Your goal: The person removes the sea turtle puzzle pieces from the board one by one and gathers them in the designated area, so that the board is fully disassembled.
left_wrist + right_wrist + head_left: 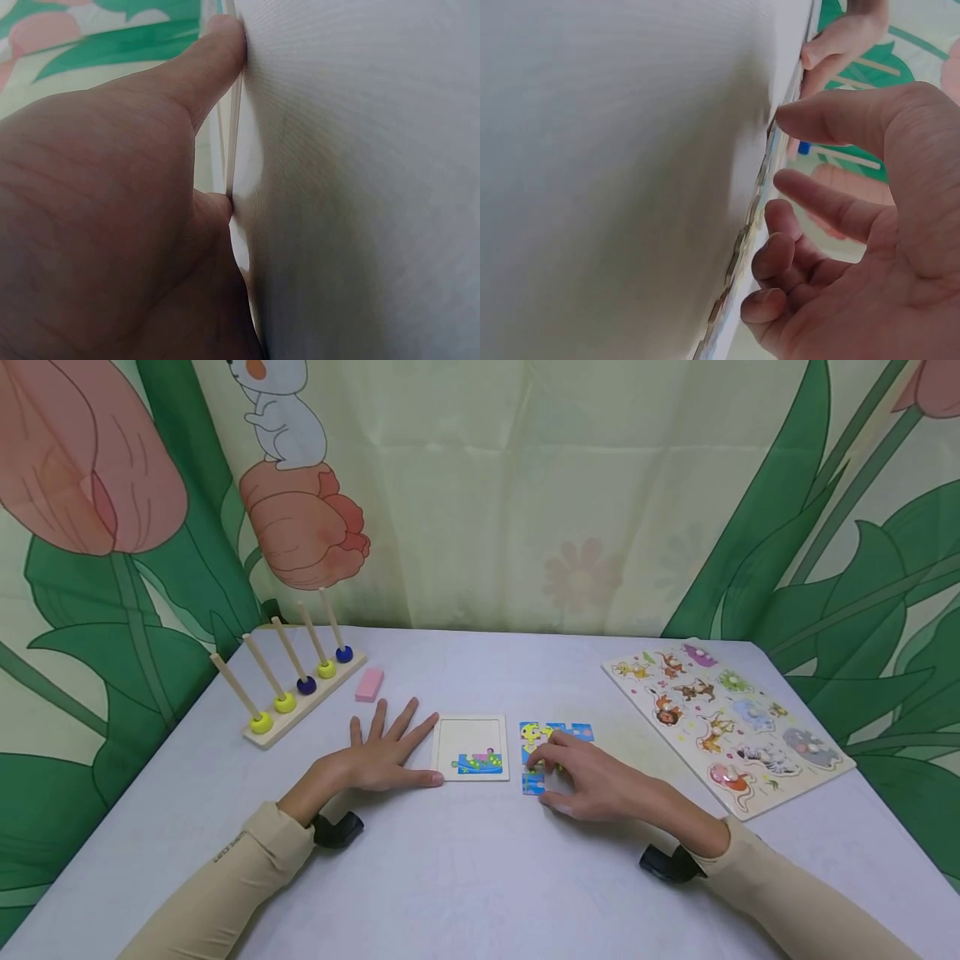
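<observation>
My left hand (382, 763) lies on the white table with its fingers spread. Its thumb and index fingertip touch the left side of a small square puzzle tray (468, 732). Joined jigsaw pieces (480, 765) fill the lower right of that tray. Over a group of loose blue-and-yellow jigsaw pieces (533, 785), right of the tray, hovers my right hand (600, 782) with bent fingers. In the right wrist view, the thumb (817, 118) meets the edge of the pieces, while the index finger (829, 202) stands apart from it. Some pieces are hidden under the right hand.
A wooden peg stand (281, 724) with yellow and blue beads stands at the back left. Near it lies a pink block (369, 685). On the right is an animal peg-puzzle board (686, 727). A printed curtain (480, 527) hangs behind the table.
</observation>
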{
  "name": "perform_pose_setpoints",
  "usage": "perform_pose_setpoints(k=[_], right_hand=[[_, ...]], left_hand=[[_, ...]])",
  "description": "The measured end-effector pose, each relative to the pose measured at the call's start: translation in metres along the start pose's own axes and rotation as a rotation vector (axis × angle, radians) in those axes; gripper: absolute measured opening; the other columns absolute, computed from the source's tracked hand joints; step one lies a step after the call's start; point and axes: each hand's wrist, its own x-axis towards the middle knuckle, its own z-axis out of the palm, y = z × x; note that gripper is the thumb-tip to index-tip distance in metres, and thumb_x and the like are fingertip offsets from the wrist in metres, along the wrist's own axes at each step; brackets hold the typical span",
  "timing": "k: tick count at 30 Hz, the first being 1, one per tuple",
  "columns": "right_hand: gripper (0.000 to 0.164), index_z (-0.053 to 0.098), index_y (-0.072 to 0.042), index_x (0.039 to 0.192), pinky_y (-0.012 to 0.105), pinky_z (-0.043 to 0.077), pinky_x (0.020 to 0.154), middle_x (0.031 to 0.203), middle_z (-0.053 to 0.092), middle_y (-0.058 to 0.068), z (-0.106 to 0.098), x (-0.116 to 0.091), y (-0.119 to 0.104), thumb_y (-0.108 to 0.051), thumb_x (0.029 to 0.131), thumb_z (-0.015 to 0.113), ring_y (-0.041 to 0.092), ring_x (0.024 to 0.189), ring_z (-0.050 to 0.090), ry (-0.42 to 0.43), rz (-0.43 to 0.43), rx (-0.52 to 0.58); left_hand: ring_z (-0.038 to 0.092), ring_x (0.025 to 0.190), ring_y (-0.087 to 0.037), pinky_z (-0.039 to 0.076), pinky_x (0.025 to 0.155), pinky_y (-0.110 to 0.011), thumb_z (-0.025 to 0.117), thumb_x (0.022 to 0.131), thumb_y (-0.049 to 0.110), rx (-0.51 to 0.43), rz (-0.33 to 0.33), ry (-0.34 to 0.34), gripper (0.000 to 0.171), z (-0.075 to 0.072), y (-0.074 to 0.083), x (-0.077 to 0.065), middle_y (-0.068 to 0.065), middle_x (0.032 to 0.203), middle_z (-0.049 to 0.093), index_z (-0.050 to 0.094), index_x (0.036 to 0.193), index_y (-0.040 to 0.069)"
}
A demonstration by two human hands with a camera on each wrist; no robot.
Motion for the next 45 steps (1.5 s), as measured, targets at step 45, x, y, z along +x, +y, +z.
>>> perform_pose_setpoints(k=[45], right_hand=[[0.033, 0.072, -0.011, 0.134, 0.030, 0.052, 0.090, 0.113, 0.063, 0.004, 0.020, 0.073, -0.044, -0.016, 0.101, 0.068, 0.013, 0.096, 0.058, -0.060, -0.141, -0.002]], left_hand=[[-0.033, 0.159, -0.048, -0.015, 0.116, -0.085, 0.055, 0.086, 0.089, 0.009, 0.006, -0.021, 0.108, -0.003, 0.000, -0.001, -0.001, 0.180, -0.019, 0.006, 0.170, 0.042]])
